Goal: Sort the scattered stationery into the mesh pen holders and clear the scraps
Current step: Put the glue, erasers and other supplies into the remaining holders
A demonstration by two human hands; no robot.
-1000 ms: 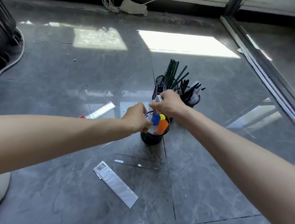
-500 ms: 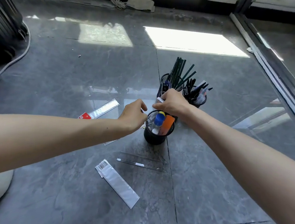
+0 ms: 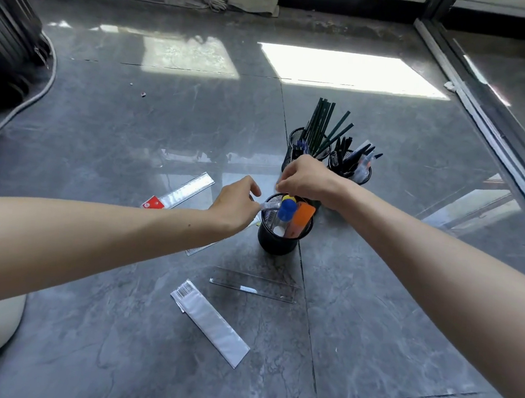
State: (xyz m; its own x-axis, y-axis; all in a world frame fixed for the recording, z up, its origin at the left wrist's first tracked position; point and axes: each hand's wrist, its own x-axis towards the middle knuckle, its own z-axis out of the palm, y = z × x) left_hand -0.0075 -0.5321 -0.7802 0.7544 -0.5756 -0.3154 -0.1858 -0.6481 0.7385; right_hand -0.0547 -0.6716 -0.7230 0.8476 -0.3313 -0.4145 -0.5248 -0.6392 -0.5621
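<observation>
Pinched at the fingertips, the left grip [image 3: 238, 206] holds the end of a clear pen [image 3: 268, 205] at the rim of the front mesh holder [image 3: 278, 243]. The right grip [image 3: 307, 180] hovers curled over that holder; whether it clamps anything I cannot tell. Just behind stand a pencil holder [image 3: 295, 136] and a pen holder [image 3: 364, 176]. A packaged ruler [image 3: 185, 190], a clear ruler [image 3: 253, 284] and a white sleeve [image 3: 209, 321] lie on the floor [image 3: 387, 321].

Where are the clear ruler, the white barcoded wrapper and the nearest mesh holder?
clear ruler [image 3: 253, 284]: head view, middle of its strip.
white barcoded wrapper [image 3: 212, 323]: head view, middle of its plain white face.
nearest mesh holder [image 3: 274, 244]: head view, black outer wall below the rim.
</observation>
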